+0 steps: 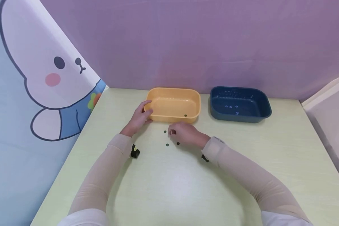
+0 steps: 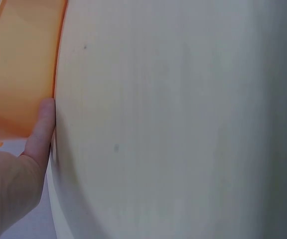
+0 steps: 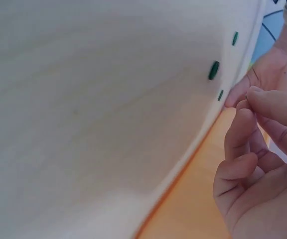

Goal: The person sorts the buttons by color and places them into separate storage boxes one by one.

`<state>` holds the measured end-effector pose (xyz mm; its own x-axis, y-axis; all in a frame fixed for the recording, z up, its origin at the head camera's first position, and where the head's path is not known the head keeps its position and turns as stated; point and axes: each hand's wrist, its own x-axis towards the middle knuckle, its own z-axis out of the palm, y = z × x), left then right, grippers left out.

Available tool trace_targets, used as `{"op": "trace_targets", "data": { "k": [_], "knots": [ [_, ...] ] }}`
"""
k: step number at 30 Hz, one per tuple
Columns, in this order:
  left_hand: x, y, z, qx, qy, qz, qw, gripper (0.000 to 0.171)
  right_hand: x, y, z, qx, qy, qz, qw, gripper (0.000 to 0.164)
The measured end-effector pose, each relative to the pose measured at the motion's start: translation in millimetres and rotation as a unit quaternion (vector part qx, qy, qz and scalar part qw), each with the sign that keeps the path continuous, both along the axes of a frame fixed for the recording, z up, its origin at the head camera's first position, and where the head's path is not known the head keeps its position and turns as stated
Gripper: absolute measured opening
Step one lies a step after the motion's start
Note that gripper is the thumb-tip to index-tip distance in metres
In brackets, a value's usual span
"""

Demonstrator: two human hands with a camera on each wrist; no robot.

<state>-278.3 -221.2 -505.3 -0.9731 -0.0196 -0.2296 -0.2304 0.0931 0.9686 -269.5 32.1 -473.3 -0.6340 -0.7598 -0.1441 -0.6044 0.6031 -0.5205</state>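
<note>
My left hand (image 1: pixel 137 120) grips the left end of a yellow plastic bin (image 1: pixel 175 119), its fingers and thumb at the rim. In the left wrist view the thumb lies straight along the bin's side. Just in front of the bin, my right hand (image 1: pixel 185 133) pinches with thumb and forefinger. A tiny dark sliver, likely the edge of a small green disc (image 3: pixel 246 97), shows between those fingertips. Three small dark green discs lie on the table beside this hand: one left (image 1: pixel 165 131), two nearer me (image 1: pixel 167 145) (image 1: pixel 178 143). Another green disc (image 1: pixel 185 115) sits inside the yellow bin.
To the right of the yellow bin stands a dark blue bin (image 1: pixel 240 118) with several small light-blue discs (image 1: pixel 230 107) inside. Both bins stand on the pale table (image 1: pixel 169 188) close to a purple curtain (image 1: pixel 186 44). A cartoon-printed cloth (image 1: pixel 53 94) borders the left side.
</note>
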Motion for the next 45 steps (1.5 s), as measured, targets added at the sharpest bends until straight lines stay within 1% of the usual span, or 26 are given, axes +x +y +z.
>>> {"op": "trace_targets", "data": {
  "k": [4,11,17,25,29,33,36,39,43,45],
  "knots": [
    [-0.8,0,1.6,0.001,-0.008,0.0,1.0,0.055,-2.0,2,4.5,-0.03,-0.025,-0.008,0.999,0.009],
    [-1.2,-1,4.3,0.015,-0.021,0.0,0.9997,0.057,-6.1,4,11.1,-0.092,-0.044,-0.016,0.995,0.01],
    [0.3,1,5.8,0.013,-0.015,0.0,0.9998,0.056,-9.7,5,18.3,-0.139,-0.065,-0.035,0.987,0.01],
    [2.3,1,4.6,-0.001,0.004,0.004,1.0,0.054,-14.3,3,28.1,-0.173,-0.076,-0.061,0.98,0.005],
    [3.2,2,5.3,-0.004,0.005,0.006,1.0,0.054,-17.4,3,31.7,-0.188,-0.082,-0.073,0.976,0.005],
    [3.5,2,5.2,-0.002,0.002,0.006,1.0,0.054,-22.0,4,36.3,-0.216,-0.073,-0.084,0.97,0.005],
    [2.7,2,5.1,-0.003,0.004,0.003,1.0,0.054,-26.0,5,40.8,-0.237,-0.069,-0.102,0.964,0.005],
    [2.0,2,5.2,-0.004,0.005,0.001,1.0,0.055,-30.1,6,45.4,-0.25,-0.074,-0.121,0.958,0.006],
    [1.9,2,5.2,0.002,-0.001,-0.002,1.0,0.055,-35.5,7,49.5,-0.254,-0.086,-0.146,0.952,0.008],
    [5.2,4,14.0,0.005,-0.008,-0.004,0.9999,0.056,-38.5,7,50.1,-0.257,-0.087,-0.157,0.95,0.009]
  ]
}}
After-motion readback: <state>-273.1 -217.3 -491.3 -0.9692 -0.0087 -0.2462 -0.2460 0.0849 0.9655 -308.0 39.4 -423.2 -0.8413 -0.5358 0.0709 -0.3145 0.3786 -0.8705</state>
